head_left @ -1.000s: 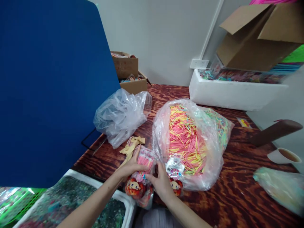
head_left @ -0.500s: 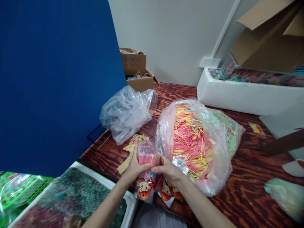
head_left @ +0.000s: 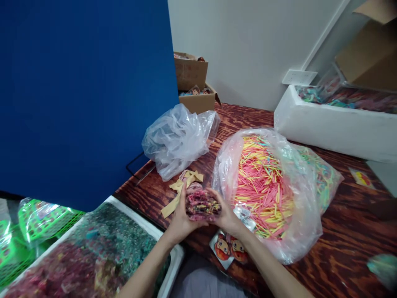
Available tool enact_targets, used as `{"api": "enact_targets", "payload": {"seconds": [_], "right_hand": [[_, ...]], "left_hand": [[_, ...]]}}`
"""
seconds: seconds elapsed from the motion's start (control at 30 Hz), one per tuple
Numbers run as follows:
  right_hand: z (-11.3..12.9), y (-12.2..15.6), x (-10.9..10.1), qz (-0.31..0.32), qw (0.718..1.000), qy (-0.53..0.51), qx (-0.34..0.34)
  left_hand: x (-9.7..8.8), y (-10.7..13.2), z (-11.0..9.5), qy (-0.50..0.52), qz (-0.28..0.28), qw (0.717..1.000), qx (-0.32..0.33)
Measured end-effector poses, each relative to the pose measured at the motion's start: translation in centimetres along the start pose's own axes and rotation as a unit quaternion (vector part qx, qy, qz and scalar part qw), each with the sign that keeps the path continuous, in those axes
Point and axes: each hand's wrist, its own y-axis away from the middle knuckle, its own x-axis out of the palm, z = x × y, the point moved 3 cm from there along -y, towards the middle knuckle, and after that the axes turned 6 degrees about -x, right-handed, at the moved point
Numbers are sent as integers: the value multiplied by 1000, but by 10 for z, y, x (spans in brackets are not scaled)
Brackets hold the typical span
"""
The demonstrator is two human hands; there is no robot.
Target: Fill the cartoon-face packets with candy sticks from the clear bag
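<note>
My left hand (head_left: 180, 217) and my right hand (head_left: 228, 215) together grip a small clear packet of pink sticks (head_left: 202, 204), held end-on just above the wooden table (head_left: 341, 244). Both hands are closed round it. Below my right wrist lie flat packets printed with cartoon faces (head_left: 229, 249). To the right sits a big clear bag (head_left: 307, 198) full of pink, yellow and green sticks (head_left: 263, 186). Tan paper strips (head_left: 180, 190) lie just beyond my left hand.
A crumpled clear bag (head_left: 178, 138) lies behind the strips. A blue panel (head_left: 83, 91) fills the left. A white foam box (head_left: 130, 248) of packets sits at lower left, another white foam box (head_left: 328, 128) at the back right. Cardboard boxes (head_left: 195, 89) stand by the wall.
My hands lifted the packet of pink sticks off the cartoon packets and turned it end-on. The view swung left and down.
</note>
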Motion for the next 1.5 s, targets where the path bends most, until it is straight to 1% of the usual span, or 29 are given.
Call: {"api": "enact_targets", "payload": {"seconds": [0.07,0.13,0.23,0.33,0.43,0.53,0.63,0.67,0.7,0.73,0.8,0.87,0.9,1.0,1.07,1.13,1.23,1.27,1.3,1.4,1.43,1.5], "right_hand": [[2,-2,-1,-3,1000,-26,12],[0,-2,-2,-16,999,-30,31],[-8,0,0,-39,998,-15,46],[-13,1,4,-41,998,-18,39],[-12,3,8,-20,1000,-4,20],[-5,3,1,23,998,54,13],[17,0,-13,94,989,105,37],[28,-1,-18,111,986,112,47],[41,-3,-23,115,986,110,49],[55,-6,-26,109,987,111,44],[80,-13,-28,75,987,139,-11],[94,-18,-22,50,978,189,-70],[96,-21,-17,48,971,217,-90],[85,-28,-3,56,954,275,-105],[78,-30,0,46,954,280,-102],[74,-30,-2,60,960,258,-93],[67,-23,-14,108,974,191,-46],[62,-20,-21,99,980,171,-18],[55,-18,-28,92,983,158,7],[23,-15,-34,133,981,111,91],[13,-16,-34,133,981,95,104],[-2,-19,-33,97,984,106,101]], "left_hand": [[-2,-2,-7,8,-13,1000,14],[-3,-5,-10,11,-9,1000,24],[-4,-9,-4,6,21,999,25],[-6,-11,1,-24,57,997,35],[-8,-8,3,-43,78,996,30],[-9,-4,6,-34,59,998,12],[-10,-1,9,-32,46,998,9],[-10,-1,10,-35,45,998,10],[-10,-1,11,-38,44,998,13],[-10,-1,12,-40,41,998,17],[-11,-2,13,-42,39,998,26],[-11,-3,14,-45,37,998,35],[-10,-3,14,-48,37,997,36],[-10,-2,17,-52,40,997,30],[-9,-2,19,-50,44,997,26],[-9,-2,19,-46,39,998,23],[-9,-3,13,-39,26,999,22],[-9,-3,9,-36,27,999,25],[-9,-4,5,-30,34,998,36],[-7,-11,-5,-23,54,996,68],[-6,-14,-6,-24,51,996,72],[-4,-19,-6,-23,36,997,57]]}}
